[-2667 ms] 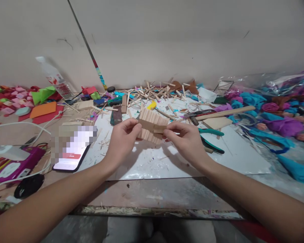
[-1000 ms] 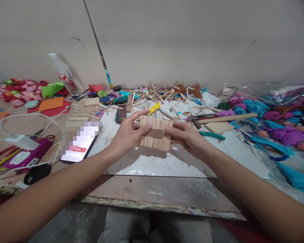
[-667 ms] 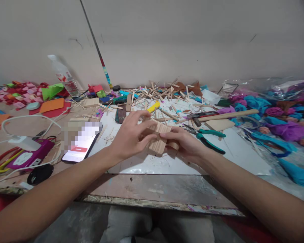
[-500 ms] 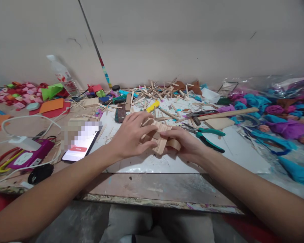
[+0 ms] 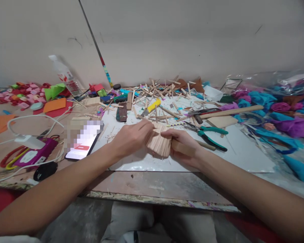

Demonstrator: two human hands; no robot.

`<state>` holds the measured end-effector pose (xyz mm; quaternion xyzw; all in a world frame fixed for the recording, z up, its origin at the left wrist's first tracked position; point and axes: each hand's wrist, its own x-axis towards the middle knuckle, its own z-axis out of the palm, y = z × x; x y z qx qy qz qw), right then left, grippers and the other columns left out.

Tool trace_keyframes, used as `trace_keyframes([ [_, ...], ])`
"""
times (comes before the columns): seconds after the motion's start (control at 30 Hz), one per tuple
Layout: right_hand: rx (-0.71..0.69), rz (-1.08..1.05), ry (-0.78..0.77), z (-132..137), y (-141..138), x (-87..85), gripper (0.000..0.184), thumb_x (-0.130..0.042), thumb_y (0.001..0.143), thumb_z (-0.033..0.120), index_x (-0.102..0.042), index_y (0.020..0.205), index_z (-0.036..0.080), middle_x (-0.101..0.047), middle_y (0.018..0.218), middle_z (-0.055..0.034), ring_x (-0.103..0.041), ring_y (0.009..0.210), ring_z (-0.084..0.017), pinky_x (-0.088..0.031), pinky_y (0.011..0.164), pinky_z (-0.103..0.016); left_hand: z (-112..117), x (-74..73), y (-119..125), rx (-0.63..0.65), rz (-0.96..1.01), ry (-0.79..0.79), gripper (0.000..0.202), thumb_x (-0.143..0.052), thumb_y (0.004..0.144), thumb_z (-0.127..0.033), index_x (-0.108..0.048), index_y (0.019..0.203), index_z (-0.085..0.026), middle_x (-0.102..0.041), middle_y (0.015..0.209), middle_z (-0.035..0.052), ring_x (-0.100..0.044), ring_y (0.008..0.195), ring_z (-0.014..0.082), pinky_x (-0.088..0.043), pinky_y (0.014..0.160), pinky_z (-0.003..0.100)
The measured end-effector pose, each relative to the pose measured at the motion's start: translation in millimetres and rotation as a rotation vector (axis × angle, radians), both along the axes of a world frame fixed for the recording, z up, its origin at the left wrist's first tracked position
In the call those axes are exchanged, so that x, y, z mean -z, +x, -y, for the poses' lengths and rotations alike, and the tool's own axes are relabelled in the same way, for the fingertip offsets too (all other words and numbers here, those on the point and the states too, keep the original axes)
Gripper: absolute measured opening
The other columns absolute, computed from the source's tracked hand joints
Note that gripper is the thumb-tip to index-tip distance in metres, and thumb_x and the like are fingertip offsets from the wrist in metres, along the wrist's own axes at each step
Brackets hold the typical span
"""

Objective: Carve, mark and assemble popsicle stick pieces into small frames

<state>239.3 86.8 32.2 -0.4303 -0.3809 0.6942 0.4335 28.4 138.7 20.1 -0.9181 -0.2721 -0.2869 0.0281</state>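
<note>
A fan-shaped wooden piece of thin, light strips [image 5: 159, 143] is held between my two hands above the white board. My left hand [image 5: 134, 136] is closed, its bent fingers at the piece's upper left edge; the fingertips are partly hidden. From the other side my right hand [image 5: 183, 143] grips the piece, thumb on top and fingers underneath. A flat, wider wooden strip [image 5: 183, 148] juts out across the right palm. Just beyond the hands lies a yellow-handled tool [image 5: 153, 106]. Green-handled pliers [image 5: 212, 136] rest to the right of my right hand.
Loose wooden sticks [image 5: 162, 90] litter the back of the white board [image 5: 248, 162]. On the left are a lit phone [image 5: 84, 141], a purple power strip [image 5: 35, 152] with white cables, and a plastic bottle [image 5: 66, 77]. Crumpled coloured material [image 5: 283, 118] and a long wooden handle [image 5: 238, 110] occupy the right.
The wooden piece has turned, so its fanned strips now face me. My left hand's spread fingers have drawn together at its upper left edge. My right hand keeps hold.
</note>
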Motion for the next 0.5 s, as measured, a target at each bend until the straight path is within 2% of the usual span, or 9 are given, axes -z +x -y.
trace_keyframes([
  [0.07,-0.021,-0.067,-0.089,-0.1,-1.0,0.2,0.023,-0.058,0.085,0.023,-0.071,0.102,0.016,-0.080,0.093,-0.0139,-0.076,0.078,-0.028,-0.065,0.074,-0.046,1.0,-3.7,1.5,-0.064,0.145,-0.026,0.027,-0.043,0.108,-0.025,-0.069,0.109,-0.018,-0.077,0.109,0.0106,-0.072,0.100,0.0199,-0.054,0.076,0.027],
  [0.13,-0.040,-0.157,-0.178,-0.3,-0.7,0.4,0.027,-0.059,0.087,0.023,-0.072,0.110,0.017,-0.080,0.100,-0.0132,-0.076,0.082,-0.027,-0.065,0.074,-0.042,3.7,-9.3,3.6,-0.114,0.344,-0.124,0.024,-0.047,0.108,-0.030,-0.069,0.108,-0.020,-0.076,0.105,0.0083,-0.071,0.095,0.0181,-0.056,0.074,0.025],
  [0.2,-0.045,-0.213,-0.210,0.0,0.5,1.0,0.029,-0.063,0.088,0.023,-0.074,0.114,0.017,-0.081,0.104,-0.0121,-0.075,0.080,-0.024,-0.064,0.071,-0.038,7.5,-15.3,6.4,-0.131,0.549,-0.304,0.021,-0.054,0.106,-0.035,-0.069,0.106,-0.021,-0.074,0.102,0.0061,-0.070,0.088,0.0165,-0.058,0.070,0.024],
  [0.3,-0.017,-0.211,-0.203,1.1,2.9,2.9,0.029,-0.071,0.088,0.026,-0.076,0.115,0.019,-0.081,0.108,-0.0113,-0.074,0.078,-0.022,-0.062,0.066,-0.033,10.6,-20.4,10.6,-0.088,0.807,-0.599,0.019,-0.061,0.103,-0.040,-0.067,0.104,-0.021,-0.071,0.102,0.0045,-0.071,0.089,0.0173,-0.063,0.072,0.026],
  [0.43,0.055,-0.162,-0.185,0.9,5.5,6.2,0.034,-0.081,0.082,0.028,-0.077,0.115,0.019,-0.081,0.102,-0.0108,-0.074,0.076,-0.022,-0.063,0.064,-0.033,1.9,-15.1,11.9,-0.078,1.053,-0.822,0.018,-0.067,0.098,-0.039,-0.062,0.103,-0.023,-0.066,0.103,0.0034,-0.069,0.096,0.0196,-0.065,0.072,0.030],
  [0.5,0.076,-0.131,-0.183,-0.2,6.5,7.3,0.038,-0.082,0.081,0.029,-0.076,0.117,0.019,-0.081,0.101,-0.0109,-0.073,0.074,-0.023,-0.063,0.063,-0.035,-4.9,-10.3,10.3,-0.135,1.078,-0.845,0.021,-0.071,0.092,-0.032,-0.060,0.109,-0.024,-0.064,0.110,0.0031,-0.067,0.100,0.0194,-0.063,0.075,0.031],
])
